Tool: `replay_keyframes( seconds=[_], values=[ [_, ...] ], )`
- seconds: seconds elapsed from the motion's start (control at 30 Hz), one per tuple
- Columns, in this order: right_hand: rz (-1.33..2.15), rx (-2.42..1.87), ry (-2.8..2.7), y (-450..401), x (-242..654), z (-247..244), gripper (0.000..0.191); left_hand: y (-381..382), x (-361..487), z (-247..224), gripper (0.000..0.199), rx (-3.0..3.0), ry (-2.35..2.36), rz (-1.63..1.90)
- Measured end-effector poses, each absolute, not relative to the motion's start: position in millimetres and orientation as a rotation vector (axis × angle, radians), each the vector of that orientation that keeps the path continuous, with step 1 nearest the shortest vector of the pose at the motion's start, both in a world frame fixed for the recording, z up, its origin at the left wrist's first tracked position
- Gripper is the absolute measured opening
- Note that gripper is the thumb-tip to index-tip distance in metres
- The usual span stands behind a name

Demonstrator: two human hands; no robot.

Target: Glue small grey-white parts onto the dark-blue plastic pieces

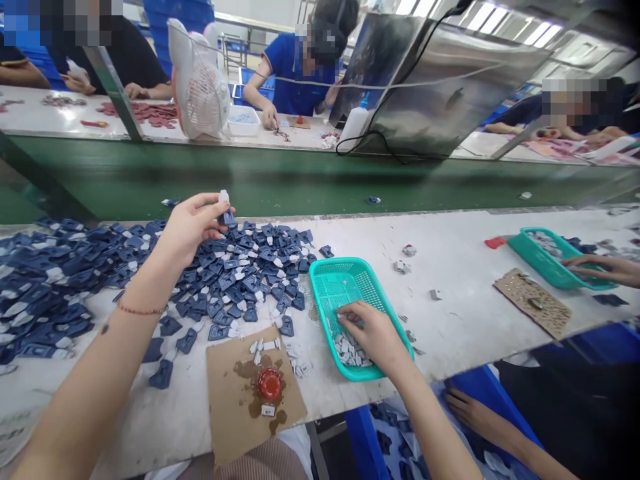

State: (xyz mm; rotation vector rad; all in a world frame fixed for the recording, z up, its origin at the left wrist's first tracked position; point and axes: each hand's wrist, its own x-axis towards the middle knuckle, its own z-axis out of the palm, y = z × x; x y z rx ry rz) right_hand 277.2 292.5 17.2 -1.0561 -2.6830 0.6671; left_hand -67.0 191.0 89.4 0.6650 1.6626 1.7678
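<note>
My left hand (193, 223) is raised over a wide heap of dark blue plastic parts (260, 257) with white ends. Its thumb and fingers pinch one dark blue part with a white tip (225, 208). My right hand (373, 331) reaches into a green plastic basket (316, 283) that has small grey-white pieces (350, 350) at its near end. The fingers are curled together there; what lies between the fingertips is too small to make out. Between the hands lies a stained cardboard sheet (227, 400), with a red round cap (270, 384) and several small white pieces (267, 410) on it.
At right, another person's hand (595, 267) is in a second green basket (530, 243) beside a cardboard piece (530, 300). Another hand (473, 408) rests by a blue bin (360, 440) below the table edge. A green belt (280, 180) runs behind; people work beyond it.
</note>
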Motion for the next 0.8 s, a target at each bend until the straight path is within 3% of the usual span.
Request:
replay_keyframes(
  seconds=[0.4, 0.6, 0.8],
  values=[
    [0.612, -1.043, -2.598, 278, 272, 23, 0.02, 41, 37, 36, 0.03, 0.256, 1.331, 1.625],
    [0.807, -0.777, -2.532, 203, 249, 47, 0.015, 9, 70, 4, 0.026, 0.216, 1.333, 1.669],
    [0.968, -0.58, -2.671, 157, 230, 35, 0.014, -3, 86, -8, 0.02, 0.251, 1.264, 1.685]
  ],
)
